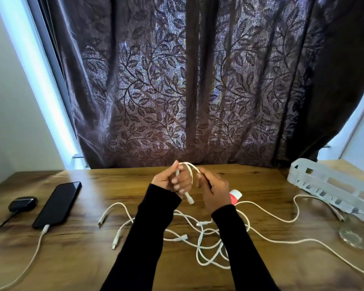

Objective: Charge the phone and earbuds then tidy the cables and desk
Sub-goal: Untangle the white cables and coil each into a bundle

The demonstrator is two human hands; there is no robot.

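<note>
Raised above the middle of the wooden desk (pixel 114 179), my left hand (pixel 172 181) grips one end of a white cable (pixel 190 166), whose plug hangs below the fist. My right hand (pixel 213 190) holds the same cable, which arches between the two hands. A tangle of white cables (pixel 206 238) lies on the desk under my forearms. At the left lies a black phone (pixel 58 203) with a white charging cable (pixel 33 259) plugged into its near end. A black earbuds case (pixel 23 203) sits beside it with a dark cable attached.
A white slotted plastic tray (pixel 332 185) stands at the right back. A red and white small item (pixel 235 196) lies partly hidden behind my right hand. A clear glass coaster (pixel 351 238) sits at the right. A dark leaf-patterned curtain (pixel 187 80) hangs behind the desk.
</note>
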